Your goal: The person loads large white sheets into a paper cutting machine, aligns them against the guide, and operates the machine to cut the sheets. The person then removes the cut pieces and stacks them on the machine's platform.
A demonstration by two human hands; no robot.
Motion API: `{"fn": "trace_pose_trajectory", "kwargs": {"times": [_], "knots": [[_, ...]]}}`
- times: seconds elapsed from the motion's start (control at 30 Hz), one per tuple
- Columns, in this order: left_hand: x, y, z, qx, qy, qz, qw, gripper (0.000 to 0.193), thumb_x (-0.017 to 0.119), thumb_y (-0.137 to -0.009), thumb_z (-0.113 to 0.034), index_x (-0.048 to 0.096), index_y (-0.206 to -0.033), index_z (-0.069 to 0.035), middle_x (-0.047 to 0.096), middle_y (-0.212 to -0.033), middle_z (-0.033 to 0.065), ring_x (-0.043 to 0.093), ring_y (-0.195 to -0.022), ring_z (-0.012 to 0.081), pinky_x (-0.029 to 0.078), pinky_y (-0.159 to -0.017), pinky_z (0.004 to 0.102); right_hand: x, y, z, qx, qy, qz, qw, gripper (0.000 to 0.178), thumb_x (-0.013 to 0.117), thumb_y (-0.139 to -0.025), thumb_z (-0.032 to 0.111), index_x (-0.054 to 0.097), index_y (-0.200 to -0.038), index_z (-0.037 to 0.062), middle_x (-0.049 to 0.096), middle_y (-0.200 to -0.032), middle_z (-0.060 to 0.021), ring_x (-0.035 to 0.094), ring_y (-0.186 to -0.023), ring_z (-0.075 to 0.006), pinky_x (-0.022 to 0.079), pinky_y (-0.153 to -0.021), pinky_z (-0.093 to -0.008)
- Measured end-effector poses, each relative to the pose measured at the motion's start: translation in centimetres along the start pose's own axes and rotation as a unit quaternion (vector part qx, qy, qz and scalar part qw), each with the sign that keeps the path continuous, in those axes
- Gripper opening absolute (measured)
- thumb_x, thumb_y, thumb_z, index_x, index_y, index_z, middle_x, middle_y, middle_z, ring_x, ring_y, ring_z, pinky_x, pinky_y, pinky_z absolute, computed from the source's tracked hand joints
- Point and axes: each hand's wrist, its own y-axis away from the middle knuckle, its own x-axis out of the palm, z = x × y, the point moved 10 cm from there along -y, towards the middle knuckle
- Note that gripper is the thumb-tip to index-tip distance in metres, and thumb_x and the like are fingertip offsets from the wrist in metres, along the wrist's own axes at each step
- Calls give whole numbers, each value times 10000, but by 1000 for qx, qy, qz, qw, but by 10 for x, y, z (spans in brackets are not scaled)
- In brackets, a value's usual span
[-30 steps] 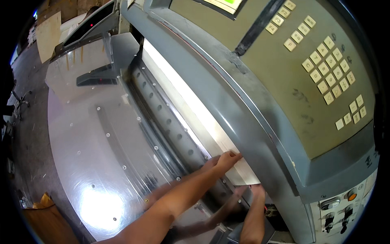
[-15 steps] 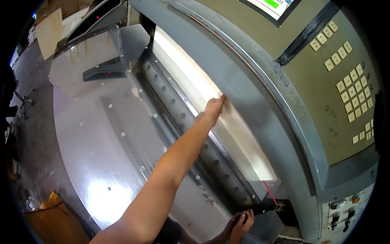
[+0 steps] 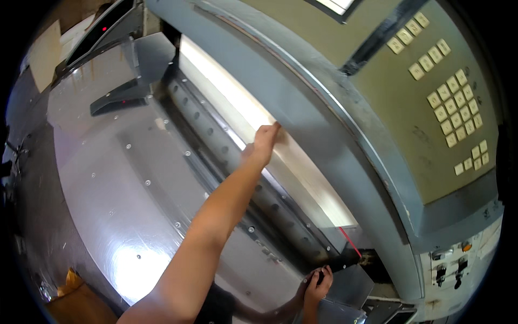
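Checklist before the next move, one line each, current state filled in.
1. Left hand clear of the pale strip: not ok, it reaches onto it.
2. Right hand on the black knob: ok, curled around it.
3. Pale strip's near end uncovered by hands: ok.
4. Red line visible: ok, at that end.
5. Screen readable: cannot tell, mostly cut off.
6. Keypad untouched: ok.

Little dark signs [image 3: 395,45] sit on the square cream keys [image 3: 450,108], which stand in rows on the green-brown panel [image 3: 391,108]. They are small and blurry, so I can't be sure what most of them say.
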Motion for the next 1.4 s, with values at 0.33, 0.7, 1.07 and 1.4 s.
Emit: {"fn": "trace_pose_trajectory", "kwargs": {"times": [0.33,0.7,1.07,1.4], "knots": [[11,43,2,2,-74,-34,997,251,696,-864,-282,650,-923,-42,602,-718,24,536,-640,135,456,-607,304,-5,-5,6,2,7,-17,1000,281,611,-889,189,600,-1089,-8,592,-1232,-235,550,-1156,-411,418,-1003,-464],[113,202,148,-100,-185,94,973,589,716,-856,-391,543,-1267,-7,641,-1104,112,620,-984,191,496,-806,343,-7,22,16,54,21,-12,998,448,621,-877,220,570,-1243,-34,531,-1356,-246,452,-1301,-438,332,-1105,-492],[127,191,117,94,-197,240,946,348,621,-924,-231,557,-1219,-58,615,-1070,72,588,-998,178,461,-859,320,-27,121,94,67,-41,13,997,465,681,-803,202,599,-1189,-43,525,-1339,-267,438,-1291,-452,311,-1117,-493],[100,157,117,-24,-355,93,930,327,717,-857,-285,663,-1012,-3,707,-932,134,666,-908,292,506,-795,378,-41,190,140,98,-77,86,988,487,666,-854,173,546,-1305,33,493,-1394,-233,443,-1296,-439,378,-1072,-515]]}}
